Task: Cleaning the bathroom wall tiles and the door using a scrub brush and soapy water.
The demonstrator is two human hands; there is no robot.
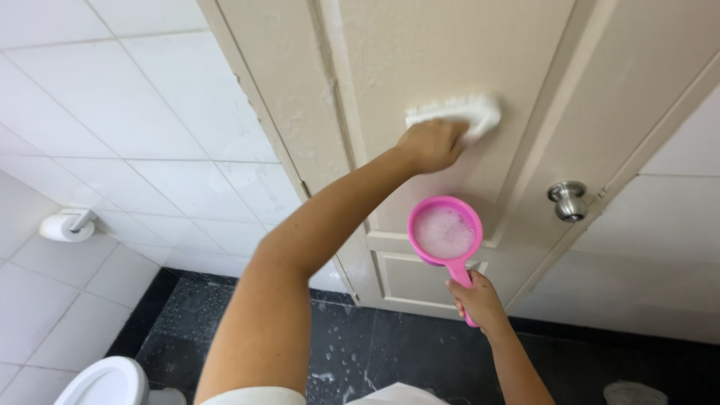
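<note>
My left hand is stretched up and grips a white scrubbing brush, pressed flat against the cream door. Foam streaks show on the door panel around the brush. My right hand is lower and holds the handle of a pink plastic scoop. The scoop is held level just in front of the door and is full of soapy, foamy water.
A round metal door knob sits on the door's right side. White wall tiles flank the door. A toilet paper roll hangs on the left wall, and a white toilet shows at bottom left. The dark floor is wet with suds.
</note>
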